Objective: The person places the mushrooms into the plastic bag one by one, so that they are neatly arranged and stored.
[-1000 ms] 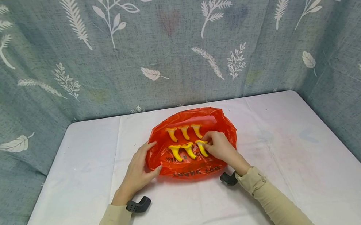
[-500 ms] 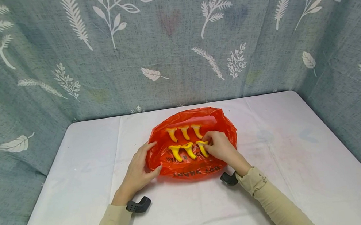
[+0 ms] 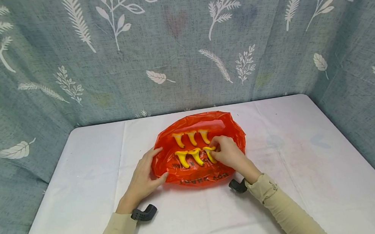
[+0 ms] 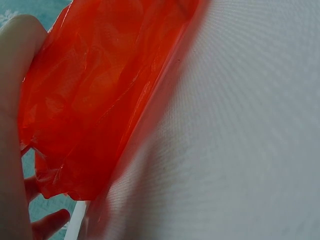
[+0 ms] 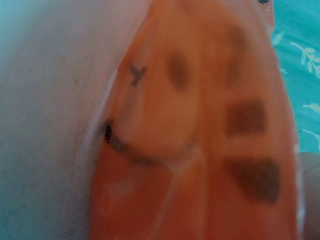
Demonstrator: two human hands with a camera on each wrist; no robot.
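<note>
An open red plastic bag (image 3: pixel 173 181) with dark lettering lies on the table. Inside it, several yellow mushrooms form two rows: a back row (image 3: pixel 192 138) and a front row (image 3: pixel 196 156). My right hand (image 3: pixel 229 152) pinches the top of the rightmost front mushroom (image 3: pixel 209 155), which lies against the bag's floor. At the bag's left end my left hand (image 3: pixel 142 177) holds the rim, thumb and fingers spread around it. The left wrist view has the bag's side (image 4: pixel 100 100) beside that hand; the right wrist view shows mostly blurred red plastic (image 5: pixel 200 150).
A white cloth (image 3: pixel 185 224) covers the table. Grey-green curtains (image 3: pixel 181 56) with white leaf prints stand behind it and at both sides. Dark wrist cameras sit at the left wrist (image 3: pixel 144 213) and the right wrist (image 3: pixel 237 186).
</note>
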